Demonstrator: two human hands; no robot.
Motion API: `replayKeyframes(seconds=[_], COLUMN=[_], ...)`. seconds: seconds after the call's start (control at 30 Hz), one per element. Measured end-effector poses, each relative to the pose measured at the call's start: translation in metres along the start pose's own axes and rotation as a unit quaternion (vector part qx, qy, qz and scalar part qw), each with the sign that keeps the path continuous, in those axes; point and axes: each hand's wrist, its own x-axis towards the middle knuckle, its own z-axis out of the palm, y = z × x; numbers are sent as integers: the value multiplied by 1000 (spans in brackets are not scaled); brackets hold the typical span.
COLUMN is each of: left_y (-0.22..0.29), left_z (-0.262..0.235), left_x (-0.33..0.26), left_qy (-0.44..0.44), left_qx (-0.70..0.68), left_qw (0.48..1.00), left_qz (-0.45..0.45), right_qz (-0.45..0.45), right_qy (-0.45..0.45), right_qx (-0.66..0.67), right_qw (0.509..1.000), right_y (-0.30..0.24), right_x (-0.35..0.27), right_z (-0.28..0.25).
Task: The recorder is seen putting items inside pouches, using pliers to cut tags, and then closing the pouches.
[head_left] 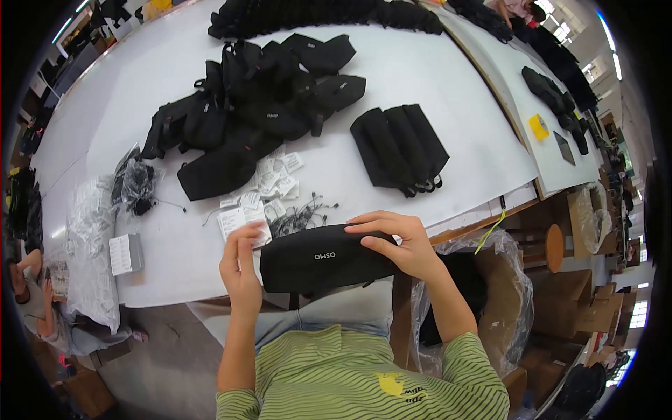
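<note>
In the head view, your right hand (395, 241) is covering the right end of the black pouch (329, 259), so that end is hard to make out, and its underside is staying out of sight. The pouch is also blocking part of a bundle of thin black cords (297, 218), while your left fingers are overlapping a white printed card (238, 220). The top of the picture is cutting off the long black row (322, 15) at the far edge.

You are handling one pouch with two hands. At least three more are lying side by side in a group (399, 147) to the right; the larger heap (273, 115) is overlapping too much to count, as are the white tags (280, 183) below it. One small white box (126, 254) is standing at the left, beside clear plastic wrapping (91, 259).

Your pouch is hovering or resting at the near edge of the white counter (476, 105), in front of your lap; you cannot tell which. Its long axis is running left to right, rising slightly toward the right, and its lettered face is pointing up at the camera. Your right grip is pinching it, fingers over the top edge and thumb on the face. Your left hand (243, 269) is curving around its left end; whether that grip is closing firmly, you cannot tell.
</note>
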Motion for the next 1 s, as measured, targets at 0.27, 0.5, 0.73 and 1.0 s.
replayKeyframes(seconds=[0.27, 0.5, 0.73, 1.0], left_y=[58, 35, -16, -23], left_z=[61, 26, -9, -8], left_x=[-30, -36, -42, -58], left_qy=[-436, -521, -259, -316], left_qx=[156, -105, -98, -86], left_qw=[876, 835, 936, 904], left_qz=[137, -139, -217, -274], right_qz=[-11, 0, -96, 6], right_qy=[181, 408, 534, 439], right_qx=[-11, -20, -391, -108], right_qw=[983, 913, 743, 892], right_y=[10, 32, 110, 182], right_x=[14, 7, 12, 0], right_z=[-16, -90, -178, -144])
